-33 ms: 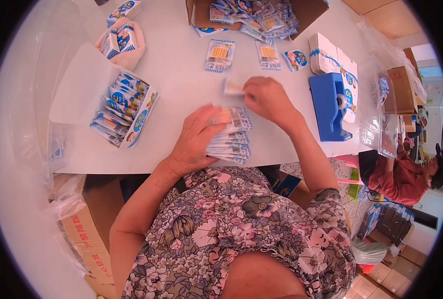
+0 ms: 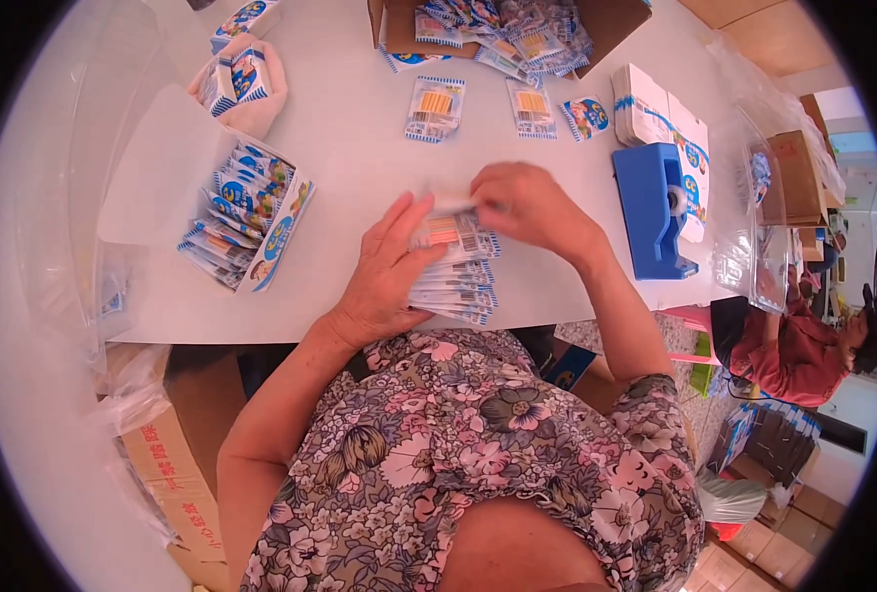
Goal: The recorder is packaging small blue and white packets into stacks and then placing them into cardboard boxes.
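A fanned stack of small clear-and-blue packets (image 2: 455, 281) with orange-pink sticks inside lies near the table's front edge. Along its left side my left hand (image 2: 384, 266) is closed, thumb across the upper packets. My right hand (image 2: 537, 212) pinches one more packet (image 2: 448, 200), smeared by motion, at the stack's far end. Beyond my hands, two single packets (image 2: 435, 109) (image 2: 531, 109) lie face down with barcodes showing, and a blue-and-white packet (image 2: 584, 117) rests beside them. To the left, an open white display box (image 2: 283, 237) holds rows of similar packets.
At the back, a brown carton (image 2: 606, 30) is heaped with packets. A blue tape dispenser (image 2: 646, 212) stands at right beside stacked flat white boxes (image 2: 656, 109). A pink round container (image 2: 273, 99) with small boxes sits back left. Another person (image 2: 794, 345) works far right.
My right hand has brought its packet a little nearer and leftward, over the stack's far end. My left hand stays at the stack, its fingertips slightly farther out.
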Action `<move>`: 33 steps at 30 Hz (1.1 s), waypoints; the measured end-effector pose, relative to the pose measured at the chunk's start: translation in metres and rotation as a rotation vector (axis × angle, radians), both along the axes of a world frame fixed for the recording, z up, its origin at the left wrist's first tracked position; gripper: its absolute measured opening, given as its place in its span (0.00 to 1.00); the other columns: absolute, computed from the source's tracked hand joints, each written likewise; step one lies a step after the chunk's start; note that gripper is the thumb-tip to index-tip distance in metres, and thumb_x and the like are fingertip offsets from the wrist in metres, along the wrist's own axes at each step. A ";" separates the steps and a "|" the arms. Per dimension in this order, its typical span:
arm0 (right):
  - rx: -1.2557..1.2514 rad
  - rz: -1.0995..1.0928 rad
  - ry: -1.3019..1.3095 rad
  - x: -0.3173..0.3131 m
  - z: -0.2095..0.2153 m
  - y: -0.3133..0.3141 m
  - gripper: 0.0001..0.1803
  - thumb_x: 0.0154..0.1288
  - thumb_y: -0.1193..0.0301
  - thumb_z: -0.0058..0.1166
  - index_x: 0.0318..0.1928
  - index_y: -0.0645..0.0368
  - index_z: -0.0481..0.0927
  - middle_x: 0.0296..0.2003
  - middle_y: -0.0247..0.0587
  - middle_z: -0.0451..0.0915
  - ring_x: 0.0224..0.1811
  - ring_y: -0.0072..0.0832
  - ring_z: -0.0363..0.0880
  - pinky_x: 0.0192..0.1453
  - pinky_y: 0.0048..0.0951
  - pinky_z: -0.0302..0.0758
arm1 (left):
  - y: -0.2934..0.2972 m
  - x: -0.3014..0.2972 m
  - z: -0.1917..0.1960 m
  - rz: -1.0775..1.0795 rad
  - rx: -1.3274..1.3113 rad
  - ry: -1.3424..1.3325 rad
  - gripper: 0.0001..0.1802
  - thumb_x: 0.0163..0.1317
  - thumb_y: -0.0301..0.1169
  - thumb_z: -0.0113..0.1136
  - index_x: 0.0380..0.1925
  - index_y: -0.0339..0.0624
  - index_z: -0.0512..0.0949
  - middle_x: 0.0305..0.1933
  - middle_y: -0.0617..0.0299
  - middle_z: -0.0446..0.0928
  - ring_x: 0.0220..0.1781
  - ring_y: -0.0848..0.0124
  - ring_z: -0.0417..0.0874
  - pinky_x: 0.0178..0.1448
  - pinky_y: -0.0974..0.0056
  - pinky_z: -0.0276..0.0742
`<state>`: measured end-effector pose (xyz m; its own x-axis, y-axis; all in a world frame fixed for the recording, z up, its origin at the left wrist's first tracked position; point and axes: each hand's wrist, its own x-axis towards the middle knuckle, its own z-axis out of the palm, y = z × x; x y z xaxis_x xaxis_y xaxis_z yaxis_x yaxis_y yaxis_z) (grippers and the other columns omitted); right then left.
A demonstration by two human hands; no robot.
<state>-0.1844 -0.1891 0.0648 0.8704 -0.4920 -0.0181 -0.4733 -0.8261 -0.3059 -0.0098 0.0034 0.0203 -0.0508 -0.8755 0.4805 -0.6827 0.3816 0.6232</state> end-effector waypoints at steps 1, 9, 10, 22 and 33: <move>0.340 0.183 -0.051 0.005 0.009 0.002 0.13 0.57 0.74 0.62 0.45 0.59 0.85 0.46 0.43 0.84 0.52 0.39 0.81 0.53 0.40 0.78 | 0.002 0.001 -0.001 0.002 0.005 -0.004 0.41 0.40 0.33 0.78 0.59 0.44 0.73 0.67 0.54 0.71 0.70 0.54 0.70 0.75 0.47 0.56; -0.690 0.230 -0.329 0.061 -0.031 -0.067 0.22 0.55 0.78 0.58 0.54 0.53 0.82 0.50 0.39 0.84 0.56 0.40 0.80 0.58 0.40 0.73 | 0.001 -0.001 0.000 -0.053 0.257 0.093 0.41 0.42 0.33 0.78 0.59 0.43 0.72 0.65 0.50 0.72 0.69 0.52 0.70 0.75 0.45 0.56; -0.679 0.233 -0.277 0.062 -0.038 -0.076 0.21 0.55 0.77 0.58 0.52 0.52 0.82 0.49 0.38 0.84 0.54 0.38 0.80 0.59 0.40 0.72 | -0.001 0.000 -0.003 -0.061 0.254 0.087 0.41 0.42 0.33 0.78 0.59 0.43 0.72 0.65 0.50 0.72 0.69 0.52 0.70 0.75 0.45 0.56; -0.455 -0.392 -0.270 0.012 -0.022 -0.048 0.20 0.63 0.55 0.64 0.36 0.62 0.85 0.38 0.44 0.84 0.42 0.41 0.83 0.42 0.41 0.79 | -0.001 0.001 -0.001 -0.086 0.160 0.044 0.45 0.36 0.33 0.83 0.60 0.46 0.73 0.63 0.49 0.74 0.68 0.52 0.70 0.70 0.53 0.66; -0.076 -0.103 -0.200 -0.012 -0.019 -0.008 0.08 0.55 0.74 0.60 0.36 0.60 0.86 0.40 0.44 0.85 0.44 0.42 0.84 0.49 0.38 0.80 | -0.001 -0.004 -0.001 -0.008 0.055 0.150 0.40 0.37 0.34 0.82 0.54 0.44 0.75 0.69 0.45 0.68 0.70 0.46 0.70 0.72 0.47 0.66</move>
<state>-0.1966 -0.1973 0.0457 0.7980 -0.5716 0.1907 -0.4923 -0.8010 -0.3407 -0.0140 0.0023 0.0192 0.0109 -0.9005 0.4347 -0.5772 0.3494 0.7381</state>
